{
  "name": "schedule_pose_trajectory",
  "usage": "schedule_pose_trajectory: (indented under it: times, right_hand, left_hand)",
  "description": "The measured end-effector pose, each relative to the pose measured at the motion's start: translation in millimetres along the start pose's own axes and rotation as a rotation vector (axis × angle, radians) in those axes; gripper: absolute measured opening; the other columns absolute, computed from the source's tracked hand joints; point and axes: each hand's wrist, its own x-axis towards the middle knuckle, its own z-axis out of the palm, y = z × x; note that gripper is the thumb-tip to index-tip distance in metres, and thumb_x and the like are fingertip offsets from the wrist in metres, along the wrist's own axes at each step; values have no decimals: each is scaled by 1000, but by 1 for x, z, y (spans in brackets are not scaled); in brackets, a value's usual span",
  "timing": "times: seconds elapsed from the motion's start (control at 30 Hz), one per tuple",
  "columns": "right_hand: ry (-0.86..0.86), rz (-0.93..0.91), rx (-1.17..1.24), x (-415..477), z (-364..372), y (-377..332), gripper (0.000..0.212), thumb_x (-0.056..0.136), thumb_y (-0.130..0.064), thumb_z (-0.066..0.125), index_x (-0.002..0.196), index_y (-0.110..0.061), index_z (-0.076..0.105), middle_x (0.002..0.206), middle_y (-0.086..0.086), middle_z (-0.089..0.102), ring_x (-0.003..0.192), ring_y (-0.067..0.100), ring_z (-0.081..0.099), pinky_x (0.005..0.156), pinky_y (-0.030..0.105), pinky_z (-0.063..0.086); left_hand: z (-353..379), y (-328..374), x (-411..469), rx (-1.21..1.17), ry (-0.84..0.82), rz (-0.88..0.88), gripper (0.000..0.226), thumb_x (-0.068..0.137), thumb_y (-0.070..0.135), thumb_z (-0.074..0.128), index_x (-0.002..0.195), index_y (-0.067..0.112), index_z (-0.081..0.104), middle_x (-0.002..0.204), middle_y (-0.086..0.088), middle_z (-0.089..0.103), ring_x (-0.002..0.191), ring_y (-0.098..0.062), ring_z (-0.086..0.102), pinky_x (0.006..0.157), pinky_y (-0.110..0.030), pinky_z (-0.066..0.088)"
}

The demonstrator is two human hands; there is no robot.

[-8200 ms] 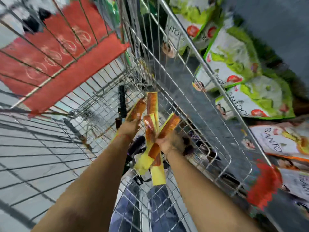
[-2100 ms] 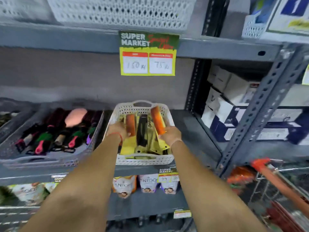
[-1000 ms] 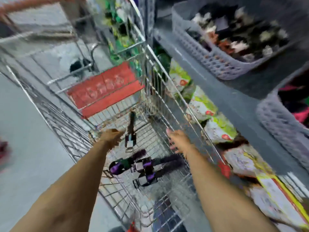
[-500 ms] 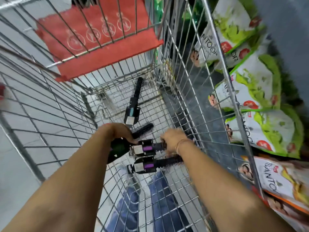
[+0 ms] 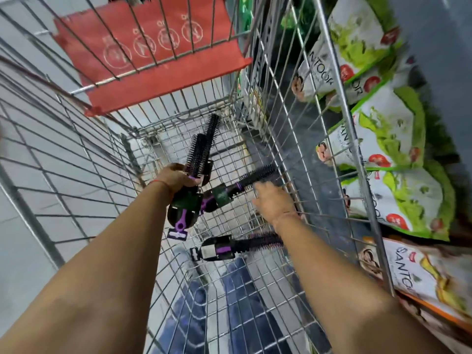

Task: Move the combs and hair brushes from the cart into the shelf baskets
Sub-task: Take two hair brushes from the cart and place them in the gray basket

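Observation:
I am looking down into a wire cart (image 5: 332,72). My left hand (image 5: 176,178) is closed around a black round hair brush with a purple handle (image 5: 182,213), its bristles pointing up. A second round brush (image 5: 229,191) lies slanted beside it. My right hand (image 5: 273,203) has its fingers over that brush's bristle end, and the grip itself is hidden. A third brush (image 5: 237,247) lies flat on the cart floor under my right wrist. Another black brush (image 5: 213,131) rests near the cart's far end. No combs or shelf baskets are in view.
A red fold-down seat panel (image 5: 153,42) closes the cart's far end. Green and white packets (image 5: 388,139) fill the shelf close along the cart's right side. Grey floor tiles (image 5: 30,175) show through the left wall.
Since half a second ago my left hand has lifted one brush upright off the cart floor. My right hand has shifted right along the second brush onto its bristle end.

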Motion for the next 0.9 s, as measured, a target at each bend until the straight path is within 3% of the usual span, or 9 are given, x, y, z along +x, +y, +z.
schedule_pose_trajectory:
  times: [0.1,0.17,0.27,0.33,0.47,0.57,0.63,0.73,0.9]
  right_hand:
    - [-66,451,743,14,8,-38,65,78,-42,63,128,-15,31,94,9,57,74,25,62,65,34,59]
    - [-2,660,1058,25,15,-61,71,73,-37,72,122,-11,27,73,1,51,52,11,49,41,19,48]
    - [141,791,1194,33,28,-74,60,78,-24,71,114,-13,24,73,1,59,48,12,47,44,23,40]
    - [202,844,1324,32,34,-74,52,76,-13,70,104,-20,26,83,7,63,55,19,57,53,32,53]
    - [352,662,1259,17,38,-54,51,67,-2,71,90,-22,30,82,5,60,64,24,62,55,41,58]
    - [285,596,1080,11,39,-31,41,66,-18,78,92,-14,46,98,12,66,73,23,61,53,29,50]
    - [189,625,976,9,43,-20,40,68,-24,77,97,-9,53,106,13,65,76,23,61,54,24,49]
    - [111,600,940,12,49,-14,37,70,-22,76,97,-8,56,110,10,61,79,23,60,46,18,43]
    - [52,665,1178,13,47,-11,35,68,-13,76,101,-8,64,104,11,68,72,21,64,53,29,53]
  left_hand:
    - [3,-7,8,-3,61,16,32,76,-11,64,101,7,56,101,-20,57,53,-23,62,56,-32,57]
    - [0,-9,15,-26,101,23,26,78,-14,60,84,11,53,94,-21,57,45,-20,61,56,-33,58]
    - [-9,-4,19,-58,103,48,26,79,-12,60,93,8,54,82,-15,59,56,-23,58,51,-35,57]
    - [-13,1,19,-74,100,73,19,80,-9,61,76,8,54,60,-11,64,40,-18,62,34,-30,52]
    - [-5,2,17,-175,72,67,32,82,-8,59,53,5,54,31,4,58,29,-9,58,33,-27,52]
    - [12,-10,20,-192,12,41,24,82,-4,61,68,10,47,48,1,63,47,-16,64,48,-30,56]
    - [23,-26,25,-70,9,-40,19,80,0,65,92,10,53,76,-3,63,81,-23,63,73,-33,48]
    - [36,-46,36,47,41,-102,48,76,-1,69,122,1,54,119,-16,64,116,-31,57,87,-35,44]
    - [54,-47,45,331,133,-30,44,78,6,70,119,-1,57,127,-18,60,117,-32,58,100,-36,48]
